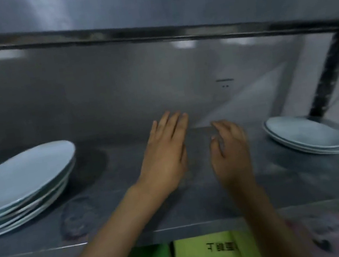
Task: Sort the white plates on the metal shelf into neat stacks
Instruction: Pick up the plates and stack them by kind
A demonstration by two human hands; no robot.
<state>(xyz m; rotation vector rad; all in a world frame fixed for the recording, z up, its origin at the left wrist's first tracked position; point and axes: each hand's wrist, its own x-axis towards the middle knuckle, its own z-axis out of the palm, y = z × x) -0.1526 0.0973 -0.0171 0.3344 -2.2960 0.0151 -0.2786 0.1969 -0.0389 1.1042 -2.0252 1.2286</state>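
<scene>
Head view: the leaning plate stack (25, 183) sits well left of the left hand (164, 157), a flatter plate pile (306, 135) right of the right hand (231, 152). Both hands hover empty, fingers loose, over the metal shelf (198, 207). A careless nudge could slide the tilted plates off.

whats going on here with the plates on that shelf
A person is reaching into a metal shelf with both bare hands. The left hand and the right hand are over the bare middle of the shelf, fingers relaxed, with no grip on anything. A taller, uneven stack of white plates sits at the left and a shorter stack at the right. Neither stack is being touched.
</scene>
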